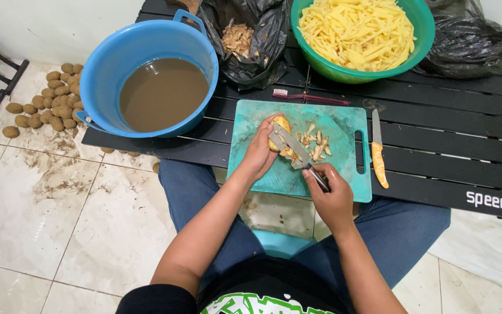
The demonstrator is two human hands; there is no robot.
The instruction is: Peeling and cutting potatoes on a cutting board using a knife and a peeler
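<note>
My left hand (259, 156) grips a partly peeled potato (280, 129) over the teal cutting board (344, 180). My right hand (331, 195) holds the dark handle of a metal peeler (290, 146), whose blade lies against the potato. A small heap of peelings (317, 142) lies on the board just right of the potato. Both hands are over the board's near left part.
A blue tub of muddy water (161, 93) stands at the table's left. A green bowl of cut potato sticks (357, 34) sits at the back, with a black bag of peelings (240, 39), a toothbrush (309, 96) and an orange-handled knife (378, 152). Unpeeled potatoes (50, 102) lie on the floor.
</note>
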